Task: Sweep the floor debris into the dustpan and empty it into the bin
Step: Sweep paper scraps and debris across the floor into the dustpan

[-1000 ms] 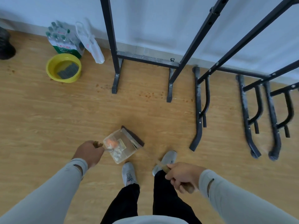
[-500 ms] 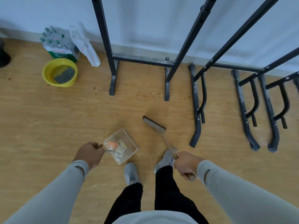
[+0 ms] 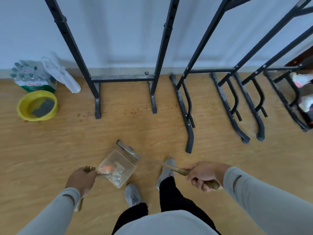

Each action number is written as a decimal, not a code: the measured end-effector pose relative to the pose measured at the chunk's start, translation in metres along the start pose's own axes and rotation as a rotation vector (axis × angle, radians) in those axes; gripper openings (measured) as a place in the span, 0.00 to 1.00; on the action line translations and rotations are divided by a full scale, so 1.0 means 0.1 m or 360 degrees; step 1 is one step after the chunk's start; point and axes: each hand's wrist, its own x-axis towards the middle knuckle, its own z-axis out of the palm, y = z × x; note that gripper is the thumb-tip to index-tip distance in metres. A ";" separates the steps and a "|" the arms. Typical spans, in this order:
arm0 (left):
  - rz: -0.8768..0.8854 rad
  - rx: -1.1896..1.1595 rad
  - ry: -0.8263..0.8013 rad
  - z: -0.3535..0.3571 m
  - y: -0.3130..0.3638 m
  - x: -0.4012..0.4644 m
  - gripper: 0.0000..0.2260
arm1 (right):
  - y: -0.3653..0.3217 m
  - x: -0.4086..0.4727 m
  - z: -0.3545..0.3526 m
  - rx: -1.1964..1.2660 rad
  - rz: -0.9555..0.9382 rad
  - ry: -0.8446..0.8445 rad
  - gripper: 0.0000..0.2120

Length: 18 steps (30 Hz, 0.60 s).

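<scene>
Far left, by the wall: a yellow basin [image 3: 37,106] holding a dark pad, a shrink-wrapped bottle pack [image 3: 29,77] and a white plastic bag [image 3: 63,76], all well apart from the work. Left hand [image 3: 81,181] clenches the handle of the clear dustpan [image 3: 121,167], keeping its mouth flat on the wooden floor [image 3: 50,150] so sweepings ride in. Orange and pale debris [image 3: 110,171] already lies at its rear. The brush head [image 3: 127,149] sits at the pan's open lip, evidently closing a stroke. Right hand [image 3: 202,175] grasps the wooden brush handle [image 3: 179,171]. Black metal racks [image 3: 186,102] stand along the wall. No bin is visible.
</scene>
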 end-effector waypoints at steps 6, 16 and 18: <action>0.0138 -0.0011 -0.0046 -0.08 0.43 -0.18 0.09 | 0.07 -0.20 -0.09 0.0113 -0.0121 0.0272 0.18; 0.0295 -0.0052 -0.0081 0.04 1.02 -0.56 0.08 | 0.65 -0.34 -0.35 0.0266 -0.0289 0.0527 0.16; 0.0312 -0.0071 -0.0070 0.08 1.12 -0.67 0.08 | 0.76 -0.35 -0.43 0.0299 -0.0305 0.0533 0.17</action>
